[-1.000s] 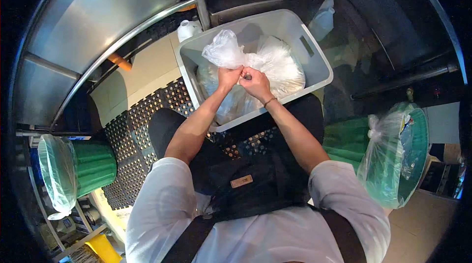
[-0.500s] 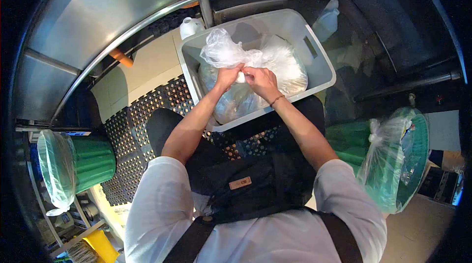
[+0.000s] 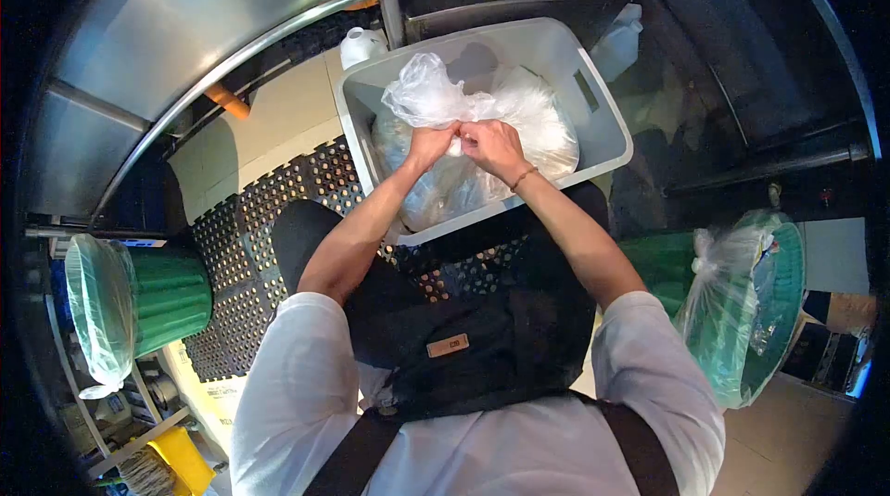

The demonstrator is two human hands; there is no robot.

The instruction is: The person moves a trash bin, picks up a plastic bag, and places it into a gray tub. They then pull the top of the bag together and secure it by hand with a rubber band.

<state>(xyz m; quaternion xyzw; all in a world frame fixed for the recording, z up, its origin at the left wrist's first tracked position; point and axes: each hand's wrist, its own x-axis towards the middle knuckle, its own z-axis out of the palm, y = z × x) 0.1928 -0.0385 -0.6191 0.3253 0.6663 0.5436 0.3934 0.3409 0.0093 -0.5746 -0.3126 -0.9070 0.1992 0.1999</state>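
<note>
A clear plastic bag [image 3: 533, 125], bulging with its contents, lies inside a grey plastic tub [image 3: 607, 125] in front of my knees. Its gathered top [image 3: 422, 93] flares up loosely beyond my fingers. My left hand [image 3: 430, 146] is closed on the bunched neck of the bag. Right beside it, my right hand [image 3: 495, 149] pinches the same twisted plastic, the fingertips of both hands meeting. A small white bulge of plastic shows below the fingers, partly hidden by them.
White jugs [image 3: 360, 47] [image 3: 619, 44] stand behind the tub on either side. Green bins [image 3: 171, 297] [image 3: 788, 292] with clear liners flank me. A perforated black mat [image 3: 250, 255] covers the floor at left, under a metal rail [image 3: 218, 79].
Both hands stay at the neck of the bag. The right fingers have curled slightly closer to the left ones. The view has shifted a little.
</note>
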